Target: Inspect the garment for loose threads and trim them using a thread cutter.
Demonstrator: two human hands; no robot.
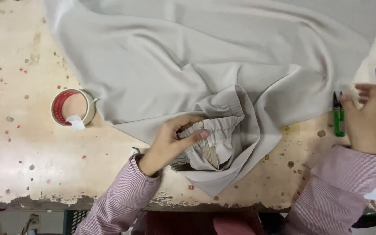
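A left hand (170, 141) pinches the soft grey garment (205, 65) by its elastic waistband (216, 128); right of it, the right hand (368, 117) closes on green snips (338, 119).

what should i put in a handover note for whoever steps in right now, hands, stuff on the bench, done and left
Left hand: pinching the gathered elastic waistband of the grey garment.
Right hand: at the bench's right edge, fingers closing on a small green-handled tool; actual grip unclear.
Tape roll sits left of the cloth on the worn table.
Done: garment spread out, waistband opened.
Left: whatever the waistband needs; no change to it shows yet.
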